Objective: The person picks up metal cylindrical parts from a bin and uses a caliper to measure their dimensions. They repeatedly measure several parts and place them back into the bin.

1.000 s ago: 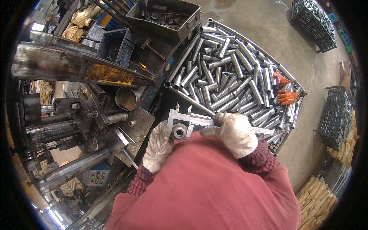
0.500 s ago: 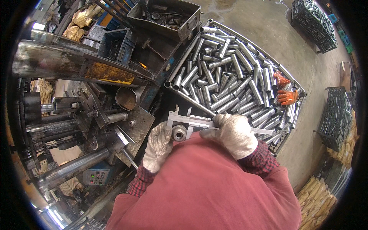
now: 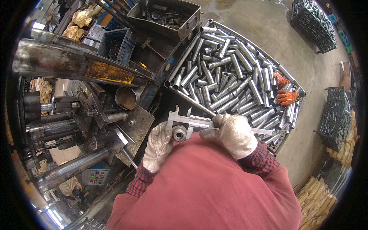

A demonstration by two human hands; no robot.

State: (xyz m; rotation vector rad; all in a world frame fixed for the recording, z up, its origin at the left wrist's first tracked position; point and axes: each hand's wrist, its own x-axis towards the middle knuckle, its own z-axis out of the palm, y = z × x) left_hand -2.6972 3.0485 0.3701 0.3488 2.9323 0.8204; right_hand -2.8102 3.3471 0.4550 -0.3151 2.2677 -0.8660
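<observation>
A steel vernier caliper (image 3: 197,122) lies level in front of my chest, its long beam passing through my right hand (image 3: 235,136). That gloved hand is closed round the caliper's slide. At the caliper's left end, its jaws sit about a round metal tube (image 3: 179,133), whose open end faces up toward me. My left hand (image 3: 159,145), in a stained white glove, is closed on the tube from the left, next to the fixed jaw. The rest of the tube is hidden behind my hand and my red clothing.
Just ahead stands a large metal-framed bin (image 3: 191,48) heaped with shiny tubes (image 3: 226,80); orange gloves (image 3: 286,96) lie on them. At left is a greasy machine (image 3: 53,57), with a hammer (image 3: 153,50) on its bench. More crates (image 3: 333,115) of tubes stand at right.
</observation>
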